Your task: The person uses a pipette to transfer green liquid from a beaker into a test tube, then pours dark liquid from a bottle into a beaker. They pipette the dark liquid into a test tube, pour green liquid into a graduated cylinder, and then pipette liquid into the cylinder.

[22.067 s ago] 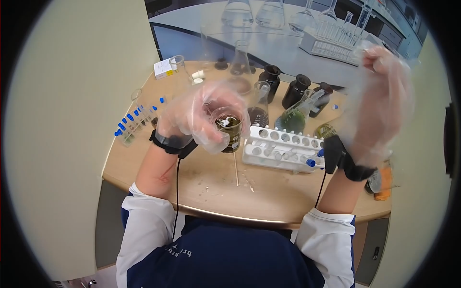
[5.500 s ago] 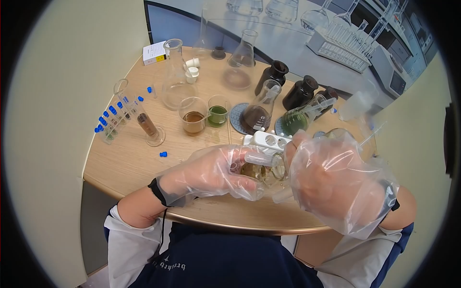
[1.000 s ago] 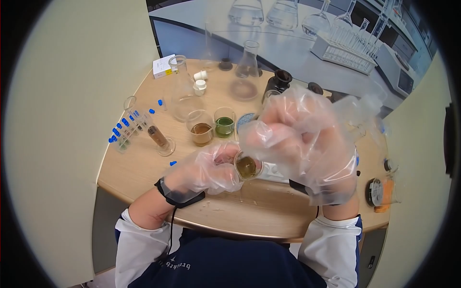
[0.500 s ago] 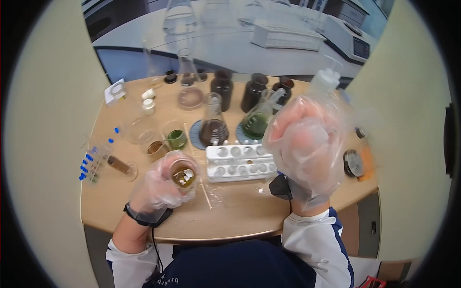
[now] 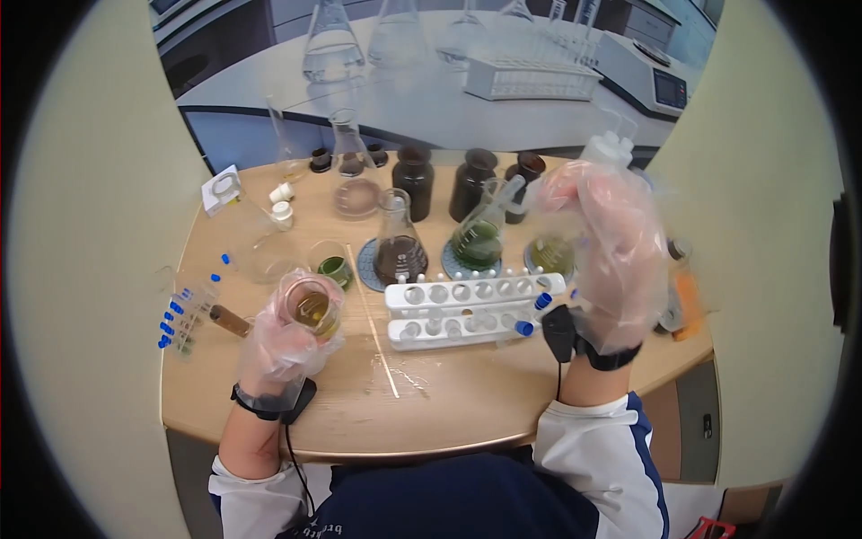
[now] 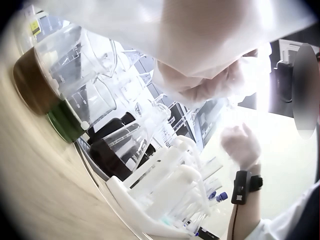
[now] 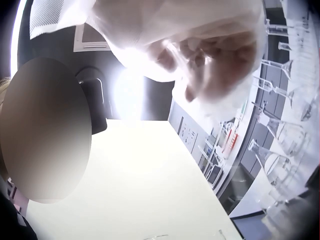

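Head view: the left hand (image 5: 280,341) curls its fingers round a beaker of amber liquid (image 5: 312,309) toward the table's (image 5: 476,413) left edge, apparently to steady it. Left wrist: the right hand (image 6: 242,145) hovers beyond a test-tube rack (image 6: 167,192). Right wrist: its fingers (image 7: 227,65) bend, any hold unclear.

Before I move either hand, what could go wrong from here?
The open beaker in the left hand could slosh over if tipped. The green-liquid beaker, just beyond that hand, might get knocked. The right wrist's black camera could catch the nearby blue caps at the end of the white rack.
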{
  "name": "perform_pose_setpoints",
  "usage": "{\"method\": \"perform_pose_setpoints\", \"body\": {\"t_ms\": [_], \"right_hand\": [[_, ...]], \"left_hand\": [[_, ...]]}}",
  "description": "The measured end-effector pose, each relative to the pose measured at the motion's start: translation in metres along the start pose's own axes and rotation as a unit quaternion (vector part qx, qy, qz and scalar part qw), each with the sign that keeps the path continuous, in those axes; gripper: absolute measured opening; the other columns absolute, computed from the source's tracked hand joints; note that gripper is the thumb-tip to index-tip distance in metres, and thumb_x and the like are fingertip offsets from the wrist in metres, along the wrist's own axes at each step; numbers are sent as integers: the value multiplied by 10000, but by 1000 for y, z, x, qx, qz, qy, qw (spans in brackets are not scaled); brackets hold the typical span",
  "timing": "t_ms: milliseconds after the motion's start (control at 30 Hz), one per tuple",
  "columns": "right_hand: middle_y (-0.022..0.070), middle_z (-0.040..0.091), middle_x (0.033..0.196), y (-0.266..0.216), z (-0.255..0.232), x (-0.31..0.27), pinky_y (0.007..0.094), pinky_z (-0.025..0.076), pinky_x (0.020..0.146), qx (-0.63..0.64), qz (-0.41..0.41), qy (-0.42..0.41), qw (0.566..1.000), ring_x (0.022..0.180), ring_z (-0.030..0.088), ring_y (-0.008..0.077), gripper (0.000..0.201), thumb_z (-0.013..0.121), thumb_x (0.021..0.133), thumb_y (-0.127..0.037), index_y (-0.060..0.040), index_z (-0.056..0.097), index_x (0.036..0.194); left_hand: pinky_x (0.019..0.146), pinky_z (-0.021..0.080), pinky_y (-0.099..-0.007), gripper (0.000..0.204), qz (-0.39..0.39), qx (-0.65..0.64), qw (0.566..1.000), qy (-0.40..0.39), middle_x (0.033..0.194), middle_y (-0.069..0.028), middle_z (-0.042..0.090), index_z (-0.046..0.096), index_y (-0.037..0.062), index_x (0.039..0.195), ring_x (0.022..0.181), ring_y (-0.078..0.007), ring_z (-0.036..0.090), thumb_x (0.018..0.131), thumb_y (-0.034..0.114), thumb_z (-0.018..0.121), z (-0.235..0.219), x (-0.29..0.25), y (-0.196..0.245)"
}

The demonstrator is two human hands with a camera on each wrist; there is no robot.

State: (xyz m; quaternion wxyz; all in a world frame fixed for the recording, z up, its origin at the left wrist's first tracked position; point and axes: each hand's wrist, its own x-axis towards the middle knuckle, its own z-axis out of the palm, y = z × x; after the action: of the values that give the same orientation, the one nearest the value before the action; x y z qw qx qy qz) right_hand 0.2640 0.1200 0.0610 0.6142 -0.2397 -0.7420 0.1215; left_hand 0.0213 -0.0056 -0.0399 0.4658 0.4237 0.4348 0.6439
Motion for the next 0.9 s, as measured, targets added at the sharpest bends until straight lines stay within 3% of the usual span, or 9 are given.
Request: {"method": "perform_pose_setpoints", "body": {"t_ms": [33,133,233,367,467,500,633,767,900], "right_hand": [[124,596,813,-19,10,4,288,475,656,-15,57,30,998,722,571,189,251,467,951,-166,55,574,895],[89,603,812,-8,-23,3,219,402,631,12,52,-81,995,684,515,125,184,524,886,-123,46,597,903],[23,580,772,-11,-30,8,187,293,568,161,299,-98,936,621,413,49,166,591,829,-135,18,613,889],[-23,498,697,-2,-28,7,181,310,585,101,274,-108,950,644,423,37,125,604,811,-112,6,621,846],[-15,515,726,2,-25,3,190,340,601,32,287,-95,952,667,450,55,116,624,799,-115,-10,631,847],[-9,517,752,-2,-17,-1,214,370,628,9,281,-35,959,699,473,73,121,646,791,-134,-15,638,814],[17,496,732,-3,-8,-2,257,363,615,-62,211,-63,974,686,456,102,135,667,761,-118,7,616,751],[38,463,682,3,0,-1,284,345,591,-106,141,-106,979,652,431,133,129,671,732,-87,17,596,728],[36,447,648,9,0,-1,284,338,567,-143,143,-133,970,628,428,146,114,664,728,-69,16,588,720]], "left_hand": [[571,398,-200,609,-1,-12,1000,0,907,-32,474,520,2,961,741,-93,486,575,372,812,-1,1,0],[590,399,-198,609,11,-23,999,43,915,-27,473,522,1,973,765,-94,484,563,345,813,3,4,2],[643,408,-207,510,22,-57,998,28,930,-25,476,527,11,983,789,-103,491,608,242,785,-7,6,-2],[750,405,-239,321,54,56,997,4,941,-30,492,535,29,973,853,-122,496,686,60,676,-18,10,1],[769,401,-245,363,86,153,984,14,938,-35,500,540,34,969,874,-128,491,668,120,723,-18,11,-2],[807,405,-264,433,25,57,998,-18,956,-45,517,542,33,984,906,-144,504,655,206,764,-23,9,3],[871,410,-312,545,14,114,990,-78,1007,-64,550,546,30,1013,976,-173,527,628,314,806,-18,6,11],[931,399,-310,568,-11,-3,984,-177,1125,-69,535,509,19,1153,1060,-171,516,693,175,805,-22,1,-5],[858,418,-292,529,-69,-14,987,-147,1028,-60,571,562,35,1042,957,-149,540,615,200,826,-11,-1,2]]}}
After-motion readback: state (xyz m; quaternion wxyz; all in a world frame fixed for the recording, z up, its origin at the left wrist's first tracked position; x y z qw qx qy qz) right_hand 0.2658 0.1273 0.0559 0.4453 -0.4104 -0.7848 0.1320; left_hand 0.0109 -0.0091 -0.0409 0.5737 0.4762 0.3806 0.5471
